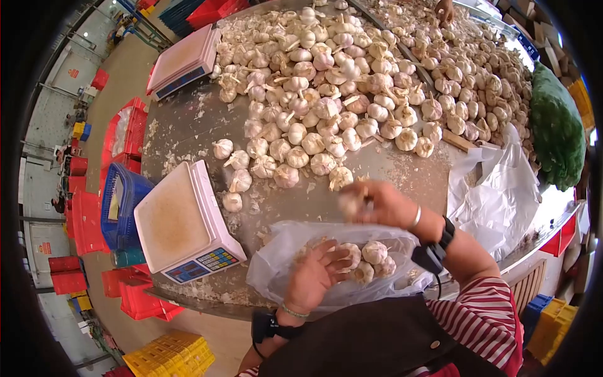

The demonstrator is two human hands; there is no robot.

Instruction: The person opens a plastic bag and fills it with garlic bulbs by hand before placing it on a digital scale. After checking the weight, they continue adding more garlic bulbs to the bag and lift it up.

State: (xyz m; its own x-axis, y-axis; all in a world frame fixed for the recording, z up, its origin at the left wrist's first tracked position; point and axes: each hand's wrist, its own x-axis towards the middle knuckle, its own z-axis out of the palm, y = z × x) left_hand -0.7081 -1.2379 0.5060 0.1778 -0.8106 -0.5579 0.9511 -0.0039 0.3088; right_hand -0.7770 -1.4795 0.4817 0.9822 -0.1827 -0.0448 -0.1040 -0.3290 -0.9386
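My right hand [391,205] is above the near edge of the pile, its fingers closed round a garlic bulb [352,205] that is smeared by motion. Below it a clear plastic bag [267,267] lies spread on the metal table, with several garlic bulbs [375,252] in it. My left hand [314,274] is at the bag with fingers spread, fingertips right beside the bulbs. Beyond both hands, a large heap of garlic [314,81] covers the table, its nearest bulbs just past my right hand.
A white weighing scale [176,217] with a keypad stands to the left, and a second scale [183,60] is farther back. Loose plastic bags [493,188] and a green mesh sack [556,129] lie at the right. Another person's hand [445,11] reaches into the garlic at the far side.
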